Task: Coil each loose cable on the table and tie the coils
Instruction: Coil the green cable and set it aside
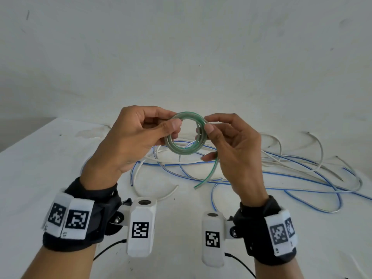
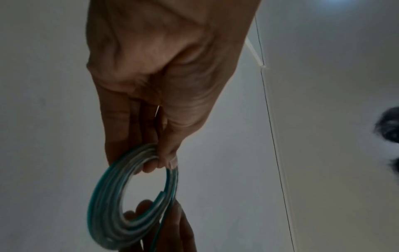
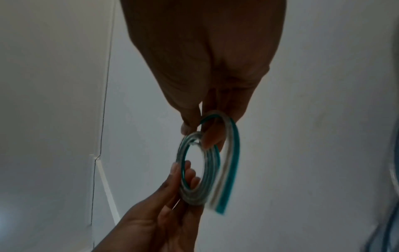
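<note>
In the middle of the head view I see both hands raised above the white worktop [image 1: 50,168], and between them they hold a small coil [image 1: 186,133] of green and clear cable. My left hand [image 1: 132,137] grips the left side of the coil, with the thumb pressed on the front of the ring and the other fingers curled behind it. My right hand [image 1: 231,150] pinches the right side of the coil between thumb and forefinger; the other fingers are loosely bent. The coil stands almost upright, facing the camera, and it is in the air, not touching the worktop. Its loose end [image 1: 207,176] hangs down from the right hand toward the lower middle of the frame. In the left wrist view the coil [image 2: 112,204] is in the lower part of the picture, clamped under the thumb of the left hand [image 2: 164,76]. In the right wrist view the right hand [image 3: 207,68] holds the coil [image 3: 202,170] from above, and the fingers of the left hand [image 3: 172,213] hold it from below. Behind the hands, in the middle and right of the head view, a blue cable [image 1: 302,178] and a white cable [image 1: 314,146] lie loose and tangled together on the worktop.
</note>
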Available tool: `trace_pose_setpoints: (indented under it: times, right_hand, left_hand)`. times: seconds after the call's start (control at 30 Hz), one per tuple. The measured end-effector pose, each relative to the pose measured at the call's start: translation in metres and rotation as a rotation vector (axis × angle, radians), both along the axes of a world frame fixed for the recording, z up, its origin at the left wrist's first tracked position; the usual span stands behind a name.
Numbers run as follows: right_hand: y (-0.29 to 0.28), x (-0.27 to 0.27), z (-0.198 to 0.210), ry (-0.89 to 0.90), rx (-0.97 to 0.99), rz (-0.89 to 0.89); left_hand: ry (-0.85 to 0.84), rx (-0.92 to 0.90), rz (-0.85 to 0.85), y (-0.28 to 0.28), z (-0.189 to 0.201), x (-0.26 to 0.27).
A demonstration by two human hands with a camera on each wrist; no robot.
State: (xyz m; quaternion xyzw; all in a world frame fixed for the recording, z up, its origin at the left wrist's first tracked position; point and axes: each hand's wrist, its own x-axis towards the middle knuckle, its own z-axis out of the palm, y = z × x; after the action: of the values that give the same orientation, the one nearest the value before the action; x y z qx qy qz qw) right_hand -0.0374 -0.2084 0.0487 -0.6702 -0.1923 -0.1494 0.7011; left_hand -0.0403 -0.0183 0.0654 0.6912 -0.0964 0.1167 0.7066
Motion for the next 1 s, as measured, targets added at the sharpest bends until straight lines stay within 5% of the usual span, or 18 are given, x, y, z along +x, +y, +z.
trace_pose_setpoints:
  times: [0.2,0.4,0.73,1.0]
  right_hand:
    - [0.018,-0.006,0.000,0.034,0.190,-0.015]
    - [0.013,-0.006,0.003,-0.014,0.129,-0.013]
    - [0.009,-0.008,0.006,0.061,0.177,0.049]
    - [-0.007,-0.003,0.007,0.054,-0.079,0.064]
  left_hand:
    - [-0.011,-0.144,0.069,-0.014,0.002,-0.001]
    - [0.028,-0.288,0.083,-0.024,0.001,-0.001]
    - [0.008,-0.282,0.097,-0.021,0.001,0.000]
    - [-0.007,0.120,0.003,0.003,-0.001,0.003]
